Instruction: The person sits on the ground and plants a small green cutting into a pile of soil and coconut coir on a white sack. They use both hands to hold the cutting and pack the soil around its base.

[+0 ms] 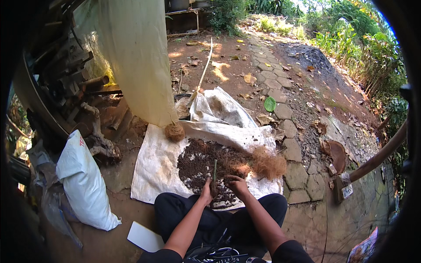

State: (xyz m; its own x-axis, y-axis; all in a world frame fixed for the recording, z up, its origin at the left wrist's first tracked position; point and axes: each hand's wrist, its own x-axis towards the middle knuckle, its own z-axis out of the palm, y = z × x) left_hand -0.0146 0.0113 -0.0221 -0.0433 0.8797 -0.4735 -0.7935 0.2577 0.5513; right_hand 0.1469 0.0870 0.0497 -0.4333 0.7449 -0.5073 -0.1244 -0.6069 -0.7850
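Note:
My left hand (206, 193) is closed around the lower part of a green stem cutting (215, 167), which stands roughly upright with brown fibre about its base. Just to the right, my right hand (239, 188) is held with its fingers bent towards the cutting; whether they pinch any strands is too small to tell. Beneath both hands, dark potting soil (200, 161) lies spread over a white woven sack (154, 171). A loose clump of coconut fibre (269, 164) rests at the sack's right side. Near its far left corner sits a round ball of fibre (175, 132).
A translucent plastic sheet (138, 59) hangs ahead on the left. Beside my left knee stands a filled white sack (84, 184), with a white flat box (144, 237) nearer me. Hexagonal paving stones (292, 149) run along the right. A slanted wooden pole (378, 153) rises farther right.

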